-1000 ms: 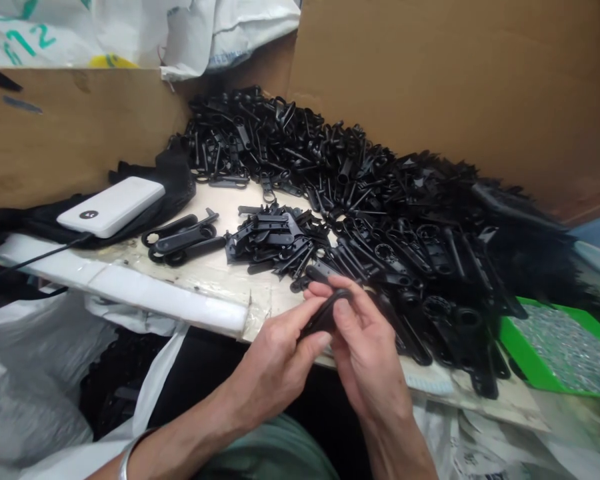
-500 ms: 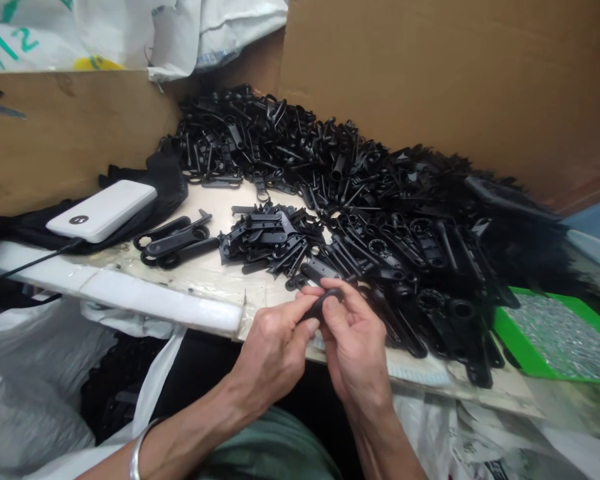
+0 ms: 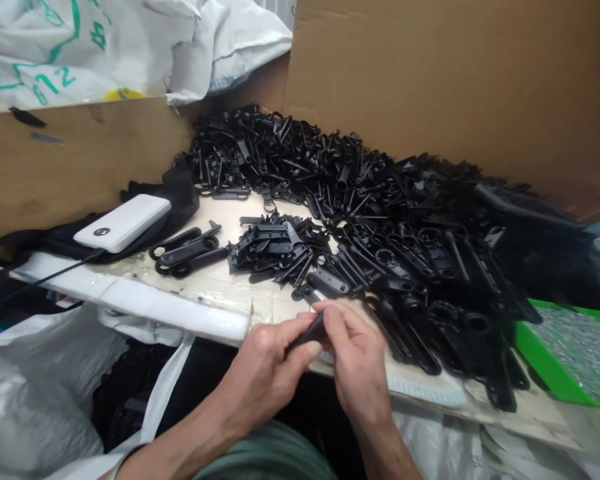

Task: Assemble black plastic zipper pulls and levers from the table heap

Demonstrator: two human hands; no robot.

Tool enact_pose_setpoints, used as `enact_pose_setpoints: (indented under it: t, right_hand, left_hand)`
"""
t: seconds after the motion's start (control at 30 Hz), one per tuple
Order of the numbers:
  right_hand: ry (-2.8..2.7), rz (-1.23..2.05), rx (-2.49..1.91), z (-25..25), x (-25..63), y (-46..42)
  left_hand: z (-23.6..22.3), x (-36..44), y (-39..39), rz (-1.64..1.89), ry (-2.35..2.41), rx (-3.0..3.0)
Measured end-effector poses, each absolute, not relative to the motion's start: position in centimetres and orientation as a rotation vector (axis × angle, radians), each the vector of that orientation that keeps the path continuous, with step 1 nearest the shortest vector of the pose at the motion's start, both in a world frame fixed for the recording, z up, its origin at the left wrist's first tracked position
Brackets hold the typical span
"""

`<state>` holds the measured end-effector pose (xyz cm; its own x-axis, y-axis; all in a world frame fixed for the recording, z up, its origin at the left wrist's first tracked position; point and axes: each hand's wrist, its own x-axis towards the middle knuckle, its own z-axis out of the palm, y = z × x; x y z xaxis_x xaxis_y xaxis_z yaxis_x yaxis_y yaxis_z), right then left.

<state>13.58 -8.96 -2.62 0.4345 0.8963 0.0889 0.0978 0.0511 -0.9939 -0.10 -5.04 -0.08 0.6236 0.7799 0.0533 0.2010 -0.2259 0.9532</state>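
Observation:
Close to the table's front edge, my left hand [image 3: 275, 360] and my right hand [image 3: 355, 350] meet around a black plastic part [image 3: 309, 333]. The fingers of my left hand are wrapped round its near end. My right thumb and fingers pinch its far end, covering much of it. Just beyond my fingers lie loose flat black parts [image 3: 330, 281]. A small heap of narrow black pieces [image 3: 275, 243] is farther back. Several longer black handle-shaped parts [image 3: 190, 252] lie to the left of that heap.
A large pile of black plastic parts [image 3: 280, 150] rises against the cardboard wall [image 3: 430, 80]. At right sits a green tray [image 3: 530, 350] of small shiny metal pieces. A white power bank [image 3: 125, 223] with a cable rests on black cloth at left. A white sack [image 3: 35, 393] hangs below.
The view has shifted, so the table appears slightly lower and farther right. Both hands still hold the black part, which now shows more of its length, with my right fingers nearer its far end.

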Motion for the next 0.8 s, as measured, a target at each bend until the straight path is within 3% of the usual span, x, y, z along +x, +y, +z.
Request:
enact_pose_setpoints:
  t: [0.13, 0.27, 0.43, 0.57, 0.8]
  right_hand:
    - [-1.068, 0.821, -1.489, -1.9, 15.0, -8.7]
    - [-1.288, 0.259, -1.744, -0.5, 17.2, -8.3]
    - [-1.875, -0.253, -2.015, 0.3, 16.6, -6.5]
    - [-2.056, -0.339, -2.254, 0.4, 15.8, -5.1]
    - [-1.982, -0.226, -2.247, 0.4, 15.8, -5.0]
  left_hand:
    - [0.5, -3.3, -4.4, 0.842, 0.963, 1.899]
    - [0.9, -7.9, -2.0, 1.078, 1.308, 2.202]
    - [0.6, -11.2, 1.7, 0.823, 1.729, 2.473]
    - [0.2, -11.0, 2.6, 0.683, 1.899, 2.471]
    - [0.2, -8.5, 1.7, 0.953, 1.715, 2.658]
